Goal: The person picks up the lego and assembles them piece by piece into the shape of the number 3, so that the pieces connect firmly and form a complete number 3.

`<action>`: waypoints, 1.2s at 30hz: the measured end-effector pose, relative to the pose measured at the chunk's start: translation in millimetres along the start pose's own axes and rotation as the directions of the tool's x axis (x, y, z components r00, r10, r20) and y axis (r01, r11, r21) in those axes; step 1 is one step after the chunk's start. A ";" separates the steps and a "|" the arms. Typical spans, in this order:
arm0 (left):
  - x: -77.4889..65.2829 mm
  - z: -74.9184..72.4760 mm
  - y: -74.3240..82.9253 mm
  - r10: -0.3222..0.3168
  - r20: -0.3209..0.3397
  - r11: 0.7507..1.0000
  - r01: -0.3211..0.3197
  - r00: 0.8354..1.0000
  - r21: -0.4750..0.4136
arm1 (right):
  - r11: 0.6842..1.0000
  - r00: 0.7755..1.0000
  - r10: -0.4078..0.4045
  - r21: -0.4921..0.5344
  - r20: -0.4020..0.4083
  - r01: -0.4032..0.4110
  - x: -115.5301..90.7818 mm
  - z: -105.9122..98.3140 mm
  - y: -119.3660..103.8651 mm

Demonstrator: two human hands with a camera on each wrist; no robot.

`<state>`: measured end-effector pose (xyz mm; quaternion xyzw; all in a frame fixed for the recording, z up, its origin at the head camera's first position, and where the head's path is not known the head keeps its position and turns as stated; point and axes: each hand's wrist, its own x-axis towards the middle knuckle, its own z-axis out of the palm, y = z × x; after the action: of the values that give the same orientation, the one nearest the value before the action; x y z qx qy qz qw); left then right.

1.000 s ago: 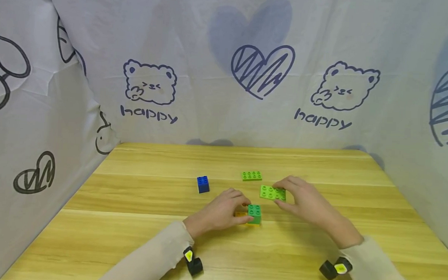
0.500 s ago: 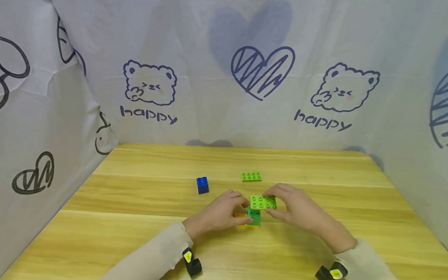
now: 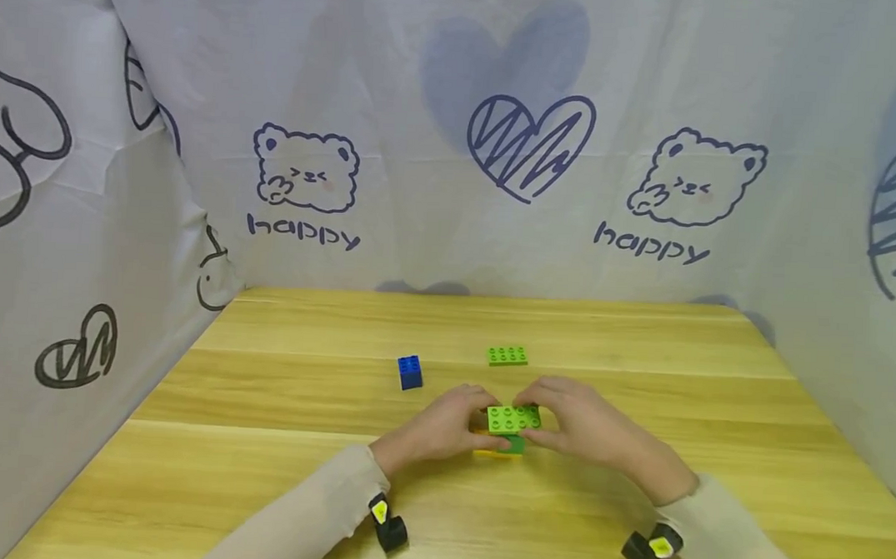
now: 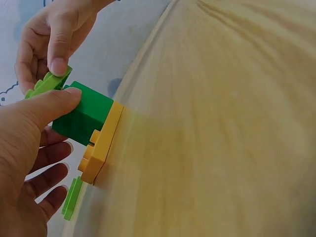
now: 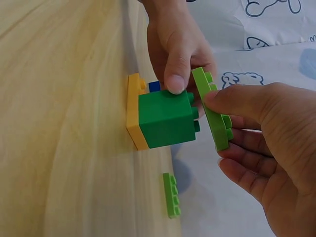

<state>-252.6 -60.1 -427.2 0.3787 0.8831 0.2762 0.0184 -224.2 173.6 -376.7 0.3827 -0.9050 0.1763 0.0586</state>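
Observation:
My right hand (image 3: pixel 592 426) pinches a flat lime-green building brick (image 3: pixel 508 419) by its right end, between thumb and fingers. The brick is just above a dark green square block (image 5: pixel 168 121); in the right wrist view a narrow gap separates it, slightly tilted, from the block's studs. The green block sits on one end of a flat orange brick (image 4: pixel 102 150), whose other studs are bare. My left hand (image 3: pixel 441 427) holds the green block, thumb on its near side and fingers behind, partly hidden.
A blue block (image 3: pixel 410 373) stands behind my left hand on the wooden table (image 3: pixel 259 488). Farther back lies a second flat lime-green brick (image 3: pixel 507 356). A printed cloth (image 3: pixel 420 228) hangs behind the table.
My right hand has lifted the lime-green brick and carried it left and toward me, over the green block. My left hand has stayed at the green block.

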 end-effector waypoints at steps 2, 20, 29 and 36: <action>0.5 1.2 0.4 -0.004 0.002 1.000 0.004 1.000 -0.010 | 1.000 1.000 0.011 -0.001 0.009 -0.011 0.0 1.7 -0.6; 0.6 1.8 0.8 -0.001 -0.017 1.000 0.001 1.000 -0.003 | 0.999 0.999 0.033 0.033 0.019 -0.034 6.9 12.5 -1.5; 1.4 1.7 1.2 -0.002 -0.012 1.000 0.002 1.000 -0.017 | 0.992 0.997 0.077 0.100 0.017 -0.078 4.5 14.2 0.3; 0.6 0.2 1.8 -0.015 0.001 1.000 0.015 1.000 -0.025 | 0.985 0.997 0.079 0.153 0.017 -0.080 5.1 17.2 5.4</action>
<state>-251.8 -58.6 -426.4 0.3718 0.8825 0.2870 0.0258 -231.1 167.4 -393.0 0.3505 -0.9036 0.2456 0.0172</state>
